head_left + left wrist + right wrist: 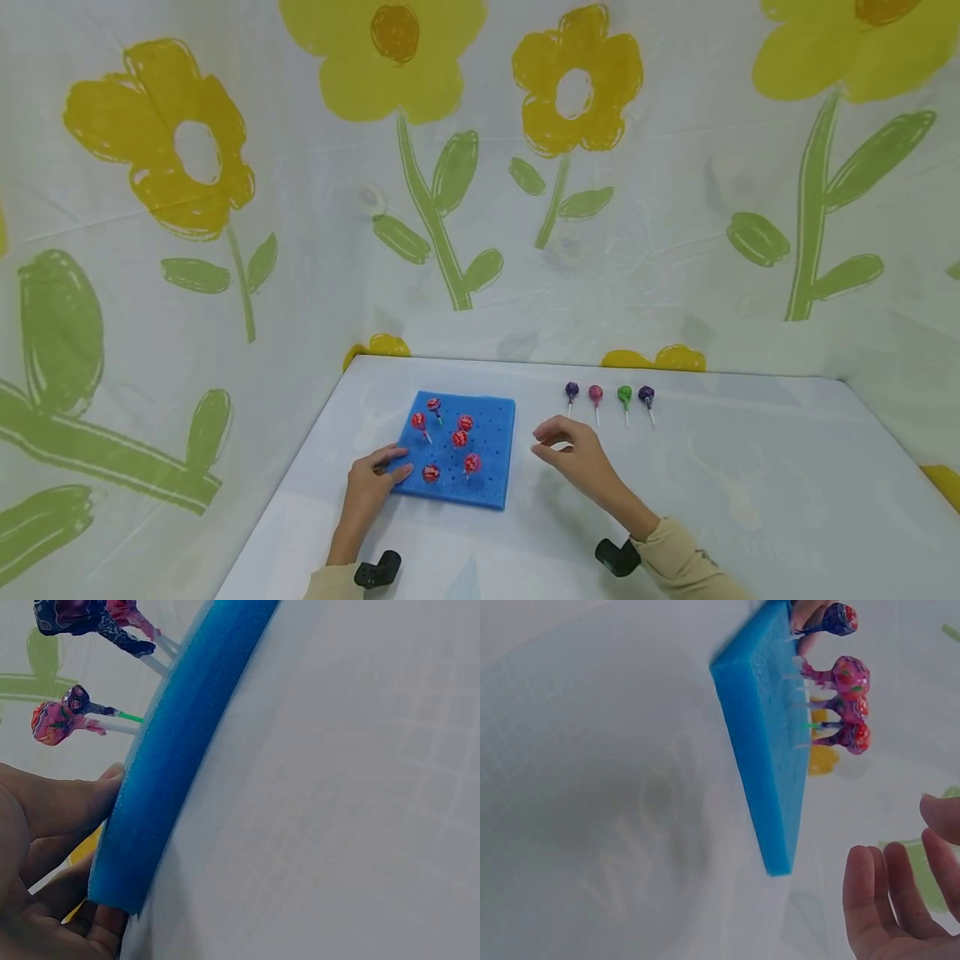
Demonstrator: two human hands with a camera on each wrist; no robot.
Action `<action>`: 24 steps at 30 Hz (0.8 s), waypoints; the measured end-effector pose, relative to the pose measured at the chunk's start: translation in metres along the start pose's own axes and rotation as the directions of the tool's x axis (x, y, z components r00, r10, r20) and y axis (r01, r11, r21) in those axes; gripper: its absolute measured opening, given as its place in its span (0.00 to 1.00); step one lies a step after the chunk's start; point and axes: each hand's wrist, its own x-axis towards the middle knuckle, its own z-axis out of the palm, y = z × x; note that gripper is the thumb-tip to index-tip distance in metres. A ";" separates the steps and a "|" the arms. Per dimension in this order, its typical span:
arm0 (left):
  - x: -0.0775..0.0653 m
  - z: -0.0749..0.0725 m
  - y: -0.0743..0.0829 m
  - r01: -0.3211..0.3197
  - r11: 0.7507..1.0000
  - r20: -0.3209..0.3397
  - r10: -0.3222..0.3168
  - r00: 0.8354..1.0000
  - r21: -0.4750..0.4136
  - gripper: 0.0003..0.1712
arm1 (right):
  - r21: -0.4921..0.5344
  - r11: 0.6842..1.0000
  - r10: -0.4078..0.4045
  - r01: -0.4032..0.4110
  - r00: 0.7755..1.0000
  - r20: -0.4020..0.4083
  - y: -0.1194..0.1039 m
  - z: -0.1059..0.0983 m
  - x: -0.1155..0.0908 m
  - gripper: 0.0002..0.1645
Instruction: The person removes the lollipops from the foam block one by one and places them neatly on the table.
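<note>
A blue foam board point(491, 492) dotted with small holes lies on the table. Several red-wrapped lollipops point(472, 463) stand in it on their sticks, mostly over its left and middle. My left hand point(370, 483) holds the board by its near left corner; in the left wrist view the thumb point(75, 802) lies at its upper edge and the fingers at its end. To the right of the board, my right hand point(581, 457) hovers with loosely bent fingers and nothing between them. Its fingertips are apart from the board in the right wrist view.
Behind the right hand, several loose lollipops lie in a row: a purple one point(572, 390), a pink one point(596, 392), a green one point(625, 393) and another purple one point(647, 394). A flower-printed curtain point(652, 250) rises behind the white table point(750, 467).
</note>
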 end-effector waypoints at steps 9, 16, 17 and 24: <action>0.000 0.002 -0.001 0.000 1.000 0.005 0.000 1.000 0.000 0.15 | 0.081 0.997 -0.016 0.014 1.000 0.024 -0.006 0.022 0.000 0.09; -0.001 0.003 0.001 -0.002 1.000 -0.004 0.002 1.000 -0.001 0.15 | 0.073 0.996 -0.053 0.047 0.995 0.084 -0.005 0.041 0.002 0.13; -0.002 0.003 0.001 0.000 1.000 -0.003 0.000 1.000 0.000 0.15 | 0.069 0.996 -0.058 0.052 0.994 0.090 -0.005 0.044 0.002 0.13; -0.003 0.000 0.000 0.000 1.000 -0.005 0.000 1.000 0.006 0.15 | 0.114 0.992 -0.071 0.057 0.990 0.120 -0.007 0.067 0.004 0.17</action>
